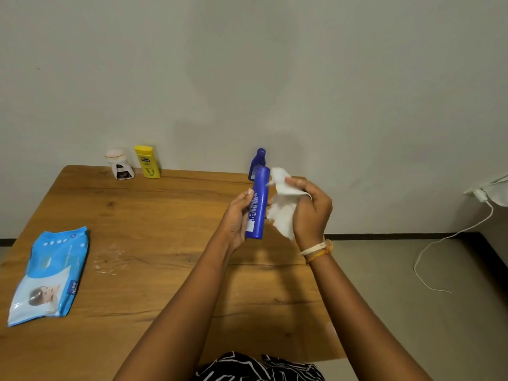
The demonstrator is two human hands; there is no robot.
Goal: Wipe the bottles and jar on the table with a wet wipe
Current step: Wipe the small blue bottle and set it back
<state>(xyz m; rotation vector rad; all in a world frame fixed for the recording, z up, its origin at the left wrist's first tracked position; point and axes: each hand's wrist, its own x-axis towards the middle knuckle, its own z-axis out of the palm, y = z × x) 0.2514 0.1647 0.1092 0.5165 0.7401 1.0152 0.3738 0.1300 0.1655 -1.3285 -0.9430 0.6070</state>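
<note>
Fingers, left: we see our left hand (237, 215) curled round the tall blue bottle (257, 203), thumb tip (249, 191) on its near face, the other fingers wrapped behind it, out of sight.
Fingers, right: our right hand (310, 210) has its fingers bent and clamped on a white wipe (283, 207), which bunches out between the hand and the bottle.
Bottle position: we hold it raised above the surface (170, 243), close to upright, leaning slightly right at the top, with the wipe just beside its right edge; whether wipe and bottle touch we cannot tell.
Hidden: a second, small blue bottle (259, 156) stands behind the held one, and we see only its cap and shoulder. Print on the held bottle is too blurred for us to read.
Cut off: our forearms run out of the lower edge.
Bottle look: slim, flat-topped, deep blue, with pale small print and a light patch low on its side.
Far edge: a yellow bottle (148, 161) and a white jar (119, 164) stand side by side by the wall, well apart from our hands.
Left side: a blue wipes pack (49, 274) lies flat on the surface.
</note>
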